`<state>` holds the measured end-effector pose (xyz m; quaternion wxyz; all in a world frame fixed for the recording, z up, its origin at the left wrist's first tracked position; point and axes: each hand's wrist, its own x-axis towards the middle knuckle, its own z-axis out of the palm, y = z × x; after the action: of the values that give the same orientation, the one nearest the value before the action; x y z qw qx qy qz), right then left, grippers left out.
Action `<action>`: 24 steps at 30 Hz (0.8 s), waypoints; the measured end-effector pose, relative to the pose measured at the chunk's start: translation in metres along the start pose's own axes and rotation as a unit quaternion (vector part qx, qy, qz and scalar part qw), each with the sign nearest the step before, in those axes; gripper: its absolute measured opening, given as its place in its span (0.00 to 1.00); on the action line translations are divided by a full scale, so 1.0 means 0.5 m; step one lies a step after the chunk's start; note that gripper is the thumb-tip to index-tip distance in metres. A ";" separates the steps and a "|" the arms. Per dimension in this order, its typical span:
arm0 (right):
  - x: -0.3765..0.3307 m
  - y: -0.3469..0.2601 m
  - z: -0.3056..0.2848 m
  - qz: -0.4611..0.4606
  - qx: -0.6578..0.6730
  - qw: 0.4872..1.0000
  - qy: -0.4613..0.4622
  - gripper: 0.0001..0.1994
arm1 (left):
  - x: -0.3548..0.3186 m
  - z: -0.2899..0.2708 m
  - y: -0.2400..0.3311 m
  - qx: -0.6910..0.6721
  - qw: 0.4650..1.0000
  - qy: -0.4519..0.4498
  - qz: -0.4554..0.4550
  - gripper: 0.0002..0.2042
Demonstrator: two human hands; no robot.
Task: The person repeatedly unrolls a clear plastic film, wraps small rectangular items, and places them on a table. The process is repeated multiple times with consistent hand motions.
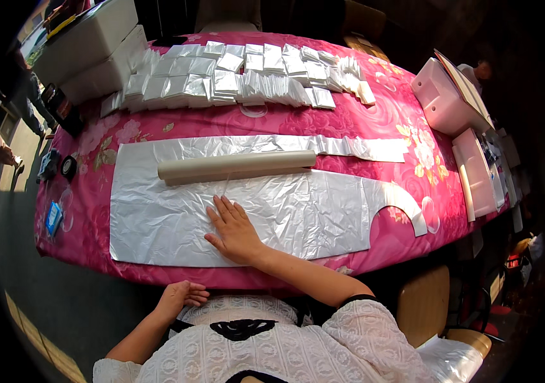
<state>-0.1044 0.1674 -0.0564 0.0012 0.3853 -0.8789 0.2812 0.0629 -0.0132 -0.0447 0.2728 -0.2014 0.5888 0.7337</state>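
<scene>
A white plastic apron [272, 217] lies spread on the table, its neck loop and curved cutouts toward the right. Across its upper part rests a pale grey tube [237, 165], slightly tilted, its shadow falling just below. My right hand [234, 231] is pressed flat on the wrinkled film below the tube, fingers spread, holding nothing. By the table's near edge, off the apron, my left hand [183, 298] hangs in front of my body with loosely stretched fingers and nothing visible in it.
Many flat folded white packets [221, 80] stand in rows at the back of the pink flowered tablecloth [387, 185]. White foam boxes [97, 57] stand at the back left, and a pink-white bin [438, 99] at the right. A black tape roll [68, 167] and blue packet [53, 218] lie left.
</scene>
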 end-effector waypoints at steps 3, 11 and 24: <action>-0.047 -0.101 0.037 0.002 0.107 0.993 -0.049 0.27 | -0.021 0.020 -0.023 -0.068 0.992 0.089 -0.061 0.20; -0.065 -0.105 -0.027 -0.150 0.126 0.967 -0.161 0.11 | -0.013 0.035 0.058 0.368 0.919 0.102 0.097 0.07; 0.190 0.583 -0.411 0.238 0.308 0.861 0.328 0.10 | 0.090 0.083 0.184 0.424 0.842 0.095 0.321 0.15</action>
<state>-0.4128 0.3635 -0.0065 0.1040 0.0305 -0.7610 0.6396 -0.0293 0.0202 0.0063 0.0231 0.0654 0.8971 0.4363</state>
